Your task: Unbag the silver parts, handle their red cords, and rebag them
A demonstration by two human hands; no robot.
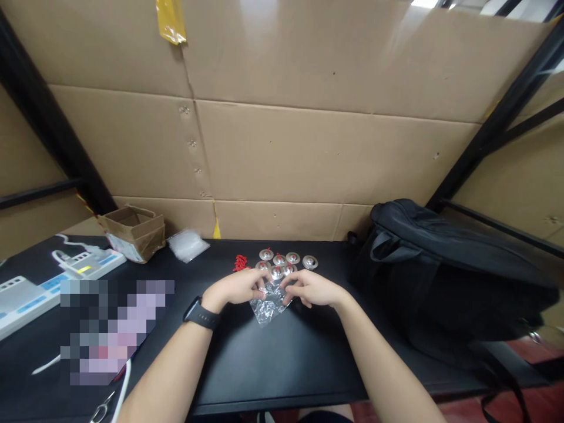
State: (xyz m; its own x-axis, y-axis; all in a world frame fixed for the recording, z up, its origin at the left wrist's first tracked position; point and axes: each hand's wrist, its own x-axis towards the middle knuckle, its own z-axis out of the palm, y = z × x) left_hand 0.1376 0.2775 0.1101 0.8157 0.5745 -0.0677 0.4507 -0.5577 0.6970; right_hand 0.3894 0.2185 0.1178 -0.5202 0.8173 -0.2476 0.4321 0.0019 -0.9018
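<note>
A small clear plastic bag [268, 310], crinkled and shiny, is held low over the black table between my hands. My left hand [240, 286], with a dark watch on its wrist, pinches the bag's upper left edge. At the opposite edge, the curled fingers of my right hand [314, 288] grip the bag too. Just beyond my fingertips lie several small silver finger cymbals [292, 258] in two rough rows, most with red cord at the domed centre. The cymbal at the right end [310, 262] shows no red cord. A heap of red cords [241, 262] lies left of them.
An open cardboard box [134, 232] and a clear plastic packet [188, 245] stand at the back left. White power strips [57, 288], scissors [102, 408] and a blurred-out object [127, 329] lie on the left. A large black bag [440, 276] fills the right side. Cardboard walls the back.
</note>
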